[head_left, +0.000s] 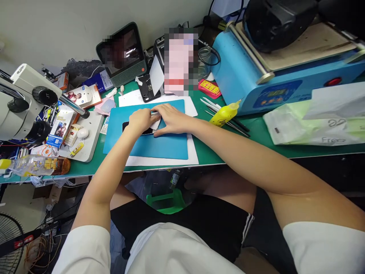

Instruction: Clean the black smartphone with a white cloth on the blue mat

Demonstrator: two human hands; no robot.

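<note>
One green workbench (256, 131) filled the middle of the view. On its right side stood one blue machine (230, 76) with a red button; at the left edge stood one white scope-like apparatus (27, 85) with black knobs. One blue mat (168, 146) lay on the bench with white paper (192, 154) showing beneath it; whether that was one sheet or more could not be determined. One screen unit (122, 53) stood behind, against the wall.

Two bare hands were at work over the mat. The left hand (141, 121) was bent palm-down across the phone, fingertips at a pale piece; the right hand (172, 120) curved around the right end, thumb at the phone's near edge and index finger at the piece. Which hand gripped the piece, and how firmly, could not be told.

One drink bottle (42, 165) lay on its side at the left. One black phone (148, 131) lay flat on the mat, mostly covered by the hands. Its exposed face was dark, with a rounded corner at the left and a thin, light edge. One yellow bottle (226, 113) lay across several pens to the right. The single pale piece (155, 125), partly hidden by fingers, was found over the phone's right part.
</note>
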